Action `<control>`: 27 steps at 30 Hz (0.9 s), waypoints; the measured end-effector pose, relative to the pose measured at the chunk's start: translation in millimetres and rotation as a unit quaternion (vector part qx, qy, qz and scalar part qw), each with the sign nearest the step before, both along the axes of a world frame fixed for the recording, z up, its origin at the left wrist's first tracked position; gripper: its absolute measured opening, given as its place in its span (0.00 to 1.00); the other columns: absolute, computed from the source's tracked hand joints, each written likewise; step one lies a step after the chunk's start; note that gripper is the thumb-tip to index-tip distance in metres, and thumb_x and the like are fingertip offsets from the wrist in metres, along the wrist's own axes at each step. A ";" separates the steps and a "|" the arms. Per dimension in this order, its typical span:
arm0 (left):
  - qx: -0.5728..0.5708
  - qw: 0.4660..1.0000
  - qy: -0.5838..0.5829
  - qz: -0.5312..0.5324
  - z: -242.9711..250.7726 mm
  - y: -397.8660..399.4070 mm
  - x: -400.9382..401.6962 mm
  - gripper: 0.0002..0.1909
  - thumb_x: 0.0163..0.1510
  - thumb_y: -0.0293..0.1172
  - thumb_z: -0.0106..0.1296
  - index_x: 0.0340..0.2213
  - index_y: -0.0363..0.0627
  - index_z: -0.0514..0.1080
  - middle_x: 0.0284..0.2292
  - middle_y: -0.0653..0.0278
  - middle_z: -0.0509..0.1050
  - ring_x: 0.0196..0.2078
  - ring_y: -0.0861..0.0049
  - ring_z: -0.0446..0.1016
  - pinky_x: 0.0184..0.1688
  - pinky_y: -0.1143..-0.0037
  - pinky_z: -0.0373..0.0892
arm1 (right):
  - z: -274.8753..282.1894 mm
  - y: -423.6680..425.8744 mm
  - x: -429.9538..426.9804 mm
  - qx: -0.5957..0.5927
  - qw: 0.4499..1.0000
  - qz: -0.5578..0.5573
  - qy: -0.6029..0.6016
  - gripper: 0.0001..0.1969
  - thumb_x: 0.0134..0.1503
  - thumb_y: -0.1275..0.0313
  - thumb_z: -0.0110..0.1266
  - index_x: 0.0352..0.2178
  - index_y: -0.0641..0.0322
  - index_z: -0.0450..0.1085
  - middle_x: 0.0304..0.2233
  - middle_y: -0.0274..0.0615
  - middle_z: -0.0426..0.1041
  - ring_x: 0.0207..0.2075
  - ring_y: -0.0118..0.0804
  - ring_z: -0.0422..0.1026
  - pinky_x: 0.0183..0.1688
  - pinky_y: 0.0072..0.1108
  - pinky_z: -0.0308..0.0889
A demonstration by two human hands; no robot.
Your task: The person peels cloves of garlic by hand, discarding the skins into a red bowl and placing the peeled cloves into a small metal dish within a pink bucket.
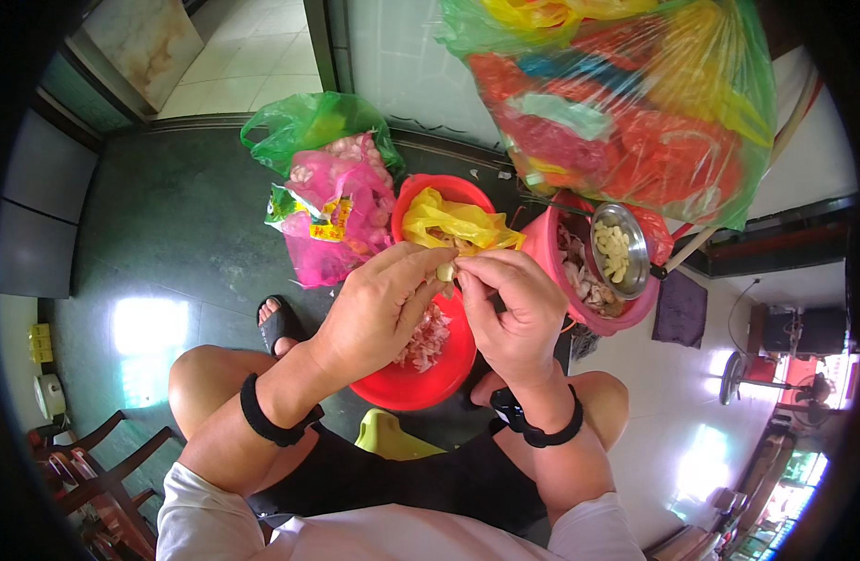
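Observation:
A pale garlic clove [445, 271] with some skin hanging from it is pinched in the fingertips of my left hand [374, 301]. My right hand [514, 294] meets it there, thumb and forefinger closed together at the clove's edge; whether they grip a bit of skin is too small to tell. Below both hands stands a red plastic basin [381, 389] holding a heap of garlic skins and cloves [428, 340]. Just beyond my fingers, a second red basin [458, 186] is lined with a yellow plastic bag [444, 214]. Peeled cloves [610, 249] lie in a steel bowl [637, 273] to the right.
The bowl rests on a pink bucket [539, 235] containing garlic skins. A pink mesh sack of garlic bulbs [339, 189] and a green plastic bag [318, 116] lie on the left. A large bag of coloured plastic bags [626, 119] bulges at upper right. Wooden chairs [107, 484] stand lower left.

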State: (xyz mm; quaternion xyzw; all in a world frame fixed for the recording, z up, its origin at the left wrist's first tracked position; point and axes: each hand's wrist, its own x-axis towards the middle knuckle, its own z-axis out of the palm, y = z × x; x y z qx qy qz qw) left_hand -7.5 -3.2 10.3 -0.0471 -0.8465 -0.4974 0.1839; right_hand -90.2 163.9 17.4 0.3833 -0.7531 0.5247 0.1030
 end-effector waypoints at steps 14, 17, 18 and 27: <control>-0.040 0.999 0.002 0.007 -9.7 4.6 -1.0 0.16 0.57 0.21 0.55 0.49 0.35 0.73 0.38 0.50 0.76 0.40 0.51 0.77 0.42 0.63 0.75 | -6.4 3.0 -4.2 0.063 0.993 -0.004 0.104 0.11 0.50 0.84 0.63 0.35 0.64 0.73 0.29 0.43 0.77 0.27 0.46 0.78 0.30 0.29 0.73; -0.025 1.000 -0.005 0.006 -9.5 5.8 -0.5 0.16 0.57 0.20 0.55 0.48 0.34 0.74 0.38 0.49 0.76 0.39 0.51 0.77 0.42 0.63 0.75 | -12.4 0.7 -3.7 0.060 0.992 -0.016 0.111 0.11 0.50 0.84 0.62 0.35 0.64 0.71 0.28 0.43 0.75 0.26 0.46 0.76 0.30 0.29 0.73; -0.016 1.000 -0.011 0.005 -9.3 5.9 -1.1 0.15 0.57 0.20 0.55 0.47 0.34 0.74 0.37 0.49 0.77 0.39 0.51 0.77 0.41 0.63 0.75 | -13.7 -0.3 -4.4 0.057 0.991 -0.027 0.119 0.11 0.51 0.85 0.61 0.35 0.63 0.71 0.27 0.43 0.74 0.25 0.46 0.76 0.29 0.29 0.73; 0.346 0.923 -0.167 0.000 7.6 11.1 3.8 0.13 0.66 0.22 0.47 0.50 0.37 0.74 0.30 0.64 0.76 0.24 0.84 0.72 0.27 0.81 0.69 | -8.2 2.7 3.5 -0.129 0.887 0.077 -0.437 0.03 0.67 0.77 0.48 0.39 0.65 0.67 0.27 0.31 0.73 0.27 0.19 0.75 0.29 0.14 0.71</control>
